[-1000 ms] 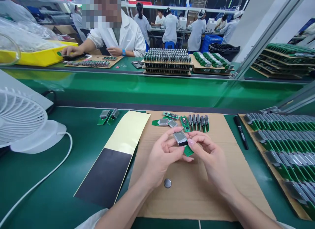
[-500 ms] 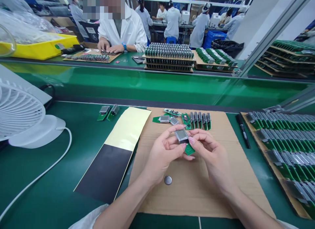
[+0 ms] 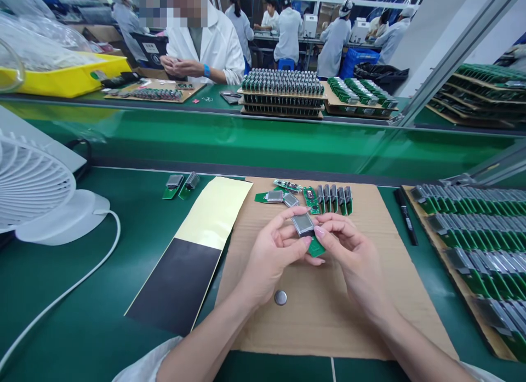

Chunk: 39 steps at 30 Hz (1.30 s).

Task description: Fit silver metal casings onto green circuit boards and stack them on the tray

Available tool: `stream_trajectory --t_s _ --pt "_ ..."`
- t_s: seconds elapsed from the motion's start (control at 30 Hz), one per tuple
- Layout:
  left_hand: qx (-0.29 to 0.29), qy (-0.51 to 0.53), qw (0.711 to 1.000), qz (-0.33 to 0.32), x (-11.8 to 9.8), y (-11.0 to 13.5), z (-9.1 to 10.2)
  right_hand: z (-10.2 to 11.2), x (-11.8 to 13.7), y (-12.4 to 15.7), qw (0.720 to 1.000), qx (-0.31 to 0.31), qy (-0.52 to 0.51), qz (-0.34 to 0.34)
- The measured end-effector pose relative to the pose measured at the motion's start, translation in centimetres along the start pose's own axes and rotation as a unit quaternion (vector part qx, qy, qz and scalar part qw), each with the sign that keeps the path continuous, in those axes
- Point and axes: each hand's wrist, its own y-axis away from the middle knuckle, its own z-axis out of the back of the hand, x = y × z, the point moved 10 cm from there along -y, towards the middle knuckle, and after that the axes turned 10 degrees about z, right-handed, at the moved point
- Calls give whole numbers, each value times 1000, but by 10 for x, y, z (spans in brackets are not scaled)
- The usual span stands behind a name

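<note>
Between my two hands is a green circuit board with a small grey display (image 3: 303,224), held above the cardboard sheet (image 3: 329,311). My left hand (image 3: 275,250) pinches it from the left, thumb at the lower edge of the display and a finger at its top. On the other side, my right hand (image 3: 349,247) grips it with thumb and fingertips at the display's right edge. A round coin cell (image 3: 280,297) lies on the cardboard below. Just beyond my fingers lie loose circuit boards (image 3: 274,197) and a short row of upright boards (image 3: 335,199).
A sheet of black and yellow adhesive material (image 3: 193,250) lies to the left, near a white fan (image 3: 61,206) and its cable. On the right are a marker (image 3: 406,217) and a board rack (image 3: 472,250). A co-worker (image 3: 205,47) sits across the green partition.
My hands and the circuit board keep almost the same position. Across the bench, the co-worker's hands have lifted off the tray and come together.
</note>
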Motion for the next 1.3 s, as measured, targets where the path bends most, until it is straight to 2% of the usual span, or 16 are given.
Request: stream_trajectory --t_s 0.3,0.43,0.5,0.8,0.9,1.1,1.3 --pt "-2 -10 1000 -4 2 0 1 0 9 2 998 -6 47 39" --pt "-13 -15 1000 -4 -1 1 3 12 18 3 992 -77 71 68" --pt "-24 -13 1000 -12 -3 1 6 15 20 4 990 -92 72 73" --pt "-57 -2 998 -40 -6 0 17 -10 5 11 999 13 31 21" --pt "-35 -2 999 -27 -6 -2 13 -14 -1 9 1000 20 -9 -12" --pt "75 12 997 28 -2 -3 -2 -11 -12 4 992 30 -54 -106" --pt "100 8 994 44 3 -5 -6 -14 -19 4 983 86 -42 -158"
